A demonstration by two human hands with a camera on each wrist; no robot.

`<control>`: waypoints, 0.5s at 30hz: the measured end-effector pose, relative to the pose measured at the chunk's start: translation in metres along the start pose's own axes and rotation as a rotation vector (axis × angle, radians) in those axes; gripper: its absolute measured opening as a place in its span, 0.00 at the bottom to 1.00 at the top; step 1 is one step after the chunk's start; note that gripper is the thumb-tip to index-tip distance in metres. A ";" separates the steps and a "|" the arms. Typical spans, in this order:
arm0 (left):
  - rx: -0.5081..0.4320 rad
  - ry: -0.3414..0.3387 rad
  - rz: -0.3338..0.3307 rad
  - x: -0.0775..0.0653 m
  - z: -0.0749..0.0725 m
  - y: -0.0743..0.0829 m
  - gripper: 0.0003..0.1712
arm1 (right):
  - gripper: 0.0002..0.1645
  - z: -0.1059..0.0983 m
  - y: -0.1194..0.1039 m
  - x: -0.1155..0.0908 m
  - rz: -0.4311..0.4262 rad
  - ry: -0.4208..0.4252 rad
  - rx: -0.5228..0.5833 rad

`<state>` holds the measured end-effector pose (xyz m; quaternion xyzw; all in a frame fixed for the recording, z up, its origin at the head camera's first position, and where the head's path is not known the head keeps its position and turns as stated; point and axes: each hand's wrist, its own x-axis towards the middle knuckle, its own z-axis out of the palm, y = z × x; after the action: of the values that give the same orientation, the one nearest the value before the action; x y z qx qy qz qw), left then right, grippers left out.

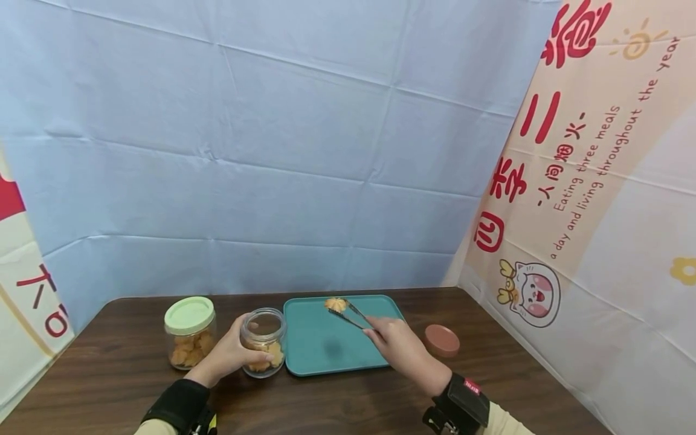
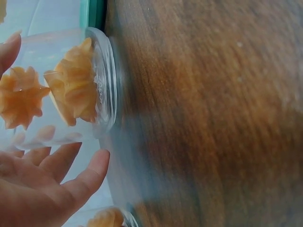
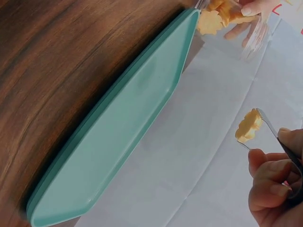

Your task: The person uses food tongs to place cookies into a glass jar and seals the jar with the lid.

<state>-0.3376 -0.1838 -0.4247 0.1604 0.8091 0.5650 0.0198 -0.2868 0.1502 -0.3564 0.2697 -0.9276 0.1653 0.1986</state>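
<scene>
My left hand (image 1: 231,350) grips an open clear jar (image 1: 280,338) around its side, the thumb across the front and the other fingers behind. Several ridged, golden cookies (image 2: 78,85) lie inside the jar, which stands on the table just left of a teal tray (image 1: 304,338). My right hand (image 1: 399,343) holds metal tongs (image 1: 350,320) with dark handles. Between the tong tips is one flower-shaped cookie (image 3: 248,126), raised above the tray. No cookie shows on the tray's surface, where a faint shadow falls.
A second jar (image 1: 190,347) of cookies, closed with a pale green lid (image 1: 189,314), stands at the left. Right of the tray lies a round reddish-brown lid (image 1: 441,340). Cloth walls (image 1: 244,181) rise behind and beside the dark wooden table (image 1: 304,405).
</scene>
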 end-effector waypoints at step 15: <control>0.002 0.001 -0.005 0.000 -0.001 0.000 0.58 | 0.17 0.005 -0.004 0.002 -0.021 0.021 -0.014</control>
<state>-0.3376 -0.1848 -0.4248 0.1583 0.8102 0.5640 0.0207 -0.2876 0.1445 -0.3595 0.2763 -0.9238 0.1593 0.2120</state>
